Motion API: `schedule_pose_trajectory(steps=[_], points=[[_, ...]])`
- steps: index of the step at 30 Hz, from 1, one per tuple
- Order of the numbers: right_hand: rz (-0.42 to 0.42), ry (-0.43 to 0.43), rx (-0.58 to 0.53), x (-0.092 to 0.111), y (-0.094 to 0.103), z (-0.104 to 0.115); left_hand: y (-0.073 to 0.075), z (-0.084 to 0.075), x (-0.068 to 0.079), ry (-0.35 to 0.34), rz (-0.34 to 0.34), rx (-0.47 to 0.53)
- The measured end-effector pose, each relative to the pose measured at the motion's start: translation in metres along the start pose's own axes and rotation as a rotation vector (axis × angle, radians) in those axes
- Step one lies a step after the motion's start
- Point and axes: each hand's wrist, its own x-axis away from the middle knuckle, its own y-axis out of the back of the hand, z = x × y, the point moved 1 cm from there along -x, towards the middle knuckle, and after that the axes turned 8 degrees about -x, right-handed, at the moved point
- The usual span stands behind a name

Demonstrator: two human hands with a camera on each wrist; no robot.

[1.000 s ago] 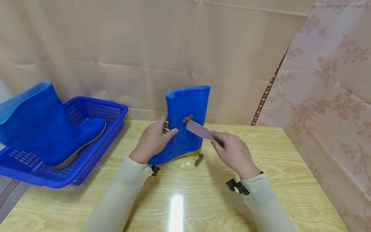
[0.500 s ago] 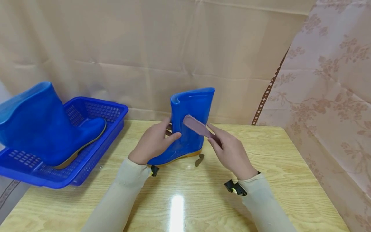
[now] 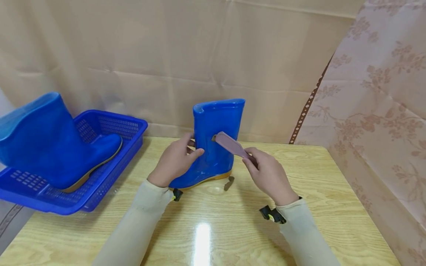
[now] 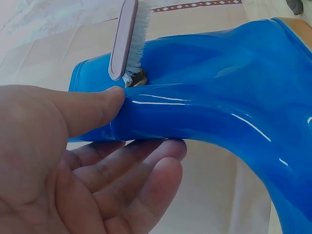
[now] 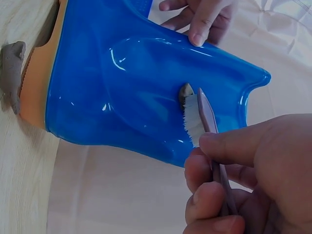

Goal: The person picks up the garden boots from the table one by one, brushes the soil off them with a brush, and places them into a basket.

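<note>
While the right hand (image 3: 267,175) grips a brush (image 3: 229,143) at the brown patch (image 5: 184,93) on a blue boot (image 3: 216,159) upright on the surface (image 3: 233,229), a hard stroke could tip it if the left hand (image 3: 175,161), pinching the boot in seemingly light fashion, slips.

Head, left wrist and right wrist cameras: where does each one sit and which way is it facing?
Head: worn on the head, facing forward and down at the glossy blue rubber boot between the left hand and right hand; both sleeved forearms show.
Left wrist: worn there, facing the boot's front; the left hand shows large.
Right wrist: worn there, facing the boot's side; the right hand shows large, the left beyond.
Both wrist views share the flat mauve brush with white bristles at the boot's brown patch.
</note>
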Motion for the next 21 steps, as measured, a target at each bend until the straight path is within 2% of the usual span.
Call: schedule_pose_trajectory(steps=[14,17,21], points=[[0.037,-0.017,0.064,0.0027,0.0036,-0.0057,-0.0014,0.0037,-0.0010,0.022,-0.026,-0.020],[0.016,0.013,0.071,0.0029,0.0051,-0.0039,-0.0006,0.0029,-0.0002,-0.020,-0.015,-0.034],[-0.006,0.101,0.058,0.0029,0.0056,0.0016,0.0005,-0.0005,0.0012,-0.131,0.008,-0.070]])
